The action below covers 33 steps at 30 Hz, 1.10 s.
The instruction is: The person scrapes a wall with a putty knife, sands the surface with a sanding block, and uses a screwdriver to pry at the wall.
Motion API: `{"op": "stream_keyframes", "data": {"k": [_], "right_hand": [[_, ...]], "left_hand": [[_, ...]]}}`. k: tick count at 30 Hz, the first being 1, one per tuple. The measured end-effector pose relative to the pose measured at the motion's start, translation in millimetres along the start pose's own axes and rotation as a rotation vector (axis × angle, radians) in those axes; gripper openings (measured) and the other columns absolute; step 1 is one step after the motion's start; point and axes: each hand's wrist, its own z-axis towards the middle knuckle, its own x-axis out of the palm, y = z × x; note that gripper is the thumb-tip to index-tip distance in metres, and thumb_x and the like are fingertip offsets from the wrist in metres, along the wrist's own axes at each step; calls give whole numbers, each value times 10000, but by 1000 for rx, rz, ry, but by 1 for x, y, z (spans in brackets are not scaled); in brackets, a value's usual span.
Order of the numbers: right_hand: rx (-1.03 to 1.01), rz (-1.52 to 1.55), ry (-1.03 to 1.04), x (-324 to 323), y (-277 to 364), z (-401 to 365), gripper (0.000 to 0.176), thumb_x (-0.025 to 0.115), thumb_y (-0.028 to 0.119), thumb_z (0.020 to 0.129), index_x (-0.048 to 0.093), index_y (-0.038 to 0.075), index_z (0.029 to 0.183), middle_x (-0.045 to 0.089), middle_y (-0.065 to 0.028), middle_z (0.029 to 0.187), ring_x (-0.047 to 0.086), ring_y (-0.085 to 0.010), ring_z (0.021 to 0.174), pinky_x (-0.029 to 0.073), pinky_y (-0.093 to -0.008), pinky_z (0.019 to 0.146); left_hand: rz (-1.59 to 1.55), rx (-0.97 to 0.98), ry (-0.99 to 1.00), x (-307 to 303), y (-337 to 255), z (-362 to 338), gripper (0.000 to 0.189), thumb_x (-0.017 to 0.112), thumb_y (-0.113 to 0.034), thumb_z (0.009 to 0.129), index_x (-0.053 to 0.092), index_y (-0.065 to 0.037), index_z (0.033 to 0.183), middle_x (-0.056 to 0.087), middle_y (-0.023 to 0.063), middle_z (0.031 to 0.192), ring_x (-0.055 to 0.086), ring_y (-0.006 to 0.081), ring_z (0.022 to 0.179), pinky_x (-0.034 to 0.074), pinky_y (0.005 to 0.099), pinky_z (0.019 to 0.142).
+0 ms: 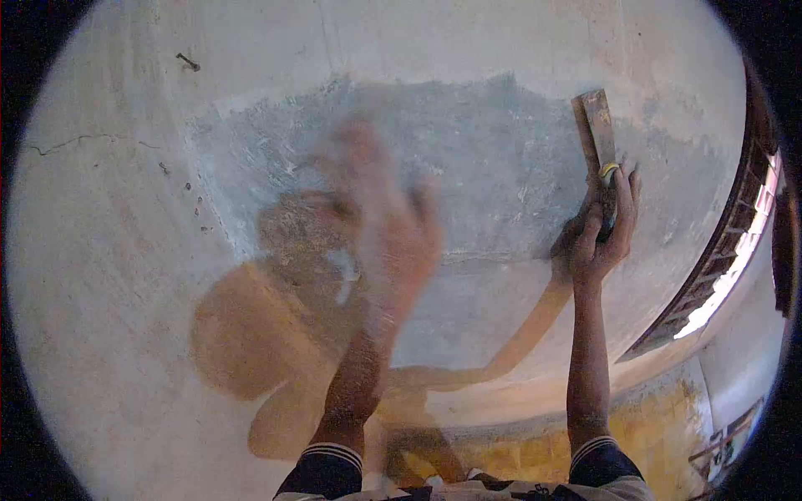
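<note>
My right hand (614, 230) is closed around the handle of a scraper (596, 125), whose flat, worn blade points up against the wall. A yellow band shows on the scraper near my fingers. My left hand (405, 238) is smeared by motion in front of a grey patch (493, 167) on the pale wall. Its fingers are too blurred to make out, and so is anything in them. Below the left hand's blur, the patch has a rough, darker area (305, 238) with a small whitish spot (342, 271).
A nail-like metal piece (189, 63) sticks out of the wall at upper left. A crack (83, 139) and several small holes mark the left side. On the right is a slatted opening (727, 275) with bright light. Yellow wall (535, 451) shows lower down.
</note>
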Motion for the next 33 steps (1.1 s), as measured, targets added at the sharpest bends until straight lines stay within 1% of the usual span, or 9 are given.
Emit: {"op": "stream_keyframes", "data": {"k": [3, 6, 9, 12, 14, 17, 20, 26, 33], "right_hand": [[-8, -2, 30, -4, 3, 0, 435, 503, 204, 998, 570, 9, 1381, 581, -203, 1420, 440, -430, 1416, 307, -544, 1181], [-28, -19, 62, -6, 4, 3, 440, 502, 128, 988, 543, 6, 1409, 539, -220, 1462, 420, -421, 1433, 334, -514, 1172], [-36, -53, 74, -8, 0, 4, 438, 496, 127, 987, 543, 1, 1404, 546, -220, 1452, 423, -426, 1430, 335, -516, 1172], [-34, -67, 75, -8, 0, 2, 436, 490, 127, 990, 540, -4, 1402, 550, -219, 1446, 423, -428, 1429, 337, -518, 1170], [-58, -57, 83, -7, 0, 3, 433, 489, 122, 991, 538, -5, 1402, 552, -217, 1444, 424, -427, 1429, 337, -519, 1170], [-56, -29, 66, -7, 1, 2, 430, 489, 115, 992, 538, 3, 1404, 556, -208, 1444, 423, -425, 1430, 333, -524, 1171], [-29, -27, 64, -7, 2, 3, 428, 489, 118, 991, 544, 8, 1401, 560, -200, 1443, 422, -424, 1432, 330, -525, 1173], [-14, -71, 86, -8, 0, 2, 441, 503, 101, 972, 549, 12, 1401, 564, -201, 1439, 422, -423, 1431, 330, -518, 1173], [-14, -36, 46, -4, 1, 2, 435, 496, 140, 979, 562, 13, 1390, 579, -199, 1420, 429, -425, 1425, 320, -535, 1178]], "left_hand": [[-144, 442, 243, -13, -57, -32, 695, 563, -324, 978, 311, -64, 1572, 319, 158, 1617, 252, 439, 1485, 127, 770, 1118], [116, 376, 180, -15, -39, -10, 677, 540, -303, 991, 300, -76, 1582, 312, 125, 1633, 239, 431, 1499, 118, 749, 1135], [32, 51, -187, -5, 20, 35, 673, 505, -296, 1009, 273, -40, 1586, 278, 144, 1650, 228, 438, 1508, 120, 726, 1152], [117, -36, -320, -3, 18, 42, 686, 502, -327, 1011, 273, -22, 1581, 277, 162, 1647, 229, 446, 1506, 121, 719, 1159], [69, 46, -177, 2, -8, 20, 694, 514, -357, 1003, 290, -40, 1579, 282, 150, 1646, 228, 439, 1508, 120, 731, 1154], [26, 330, 348, 5, -63, -63, 724, 555, -413, 976, 324, -78, 1575, 285, 113, 1651, 234, 412, 1512, 121, 775, 1125], [-2, 469, 433, 12, -48, -79, 738, 565, -418, 971, 318, -75, 1576, 270, 104, 1657, 238, 394, 1513, 105, 788, 1113], [38, -145, -124, -7, 55, 6, 792, 479, -449, 1024, 144, -44, 1615, 208, 199, 1658, 169, 471, 1511, 71, 720, 1150], [208, 46, 54, -25, -15, 0, 887, 499, -556, 995, 154, -10, 1602, 223, 204, 1650, 151, 507, 1504, 100, 745, 1135]]}}
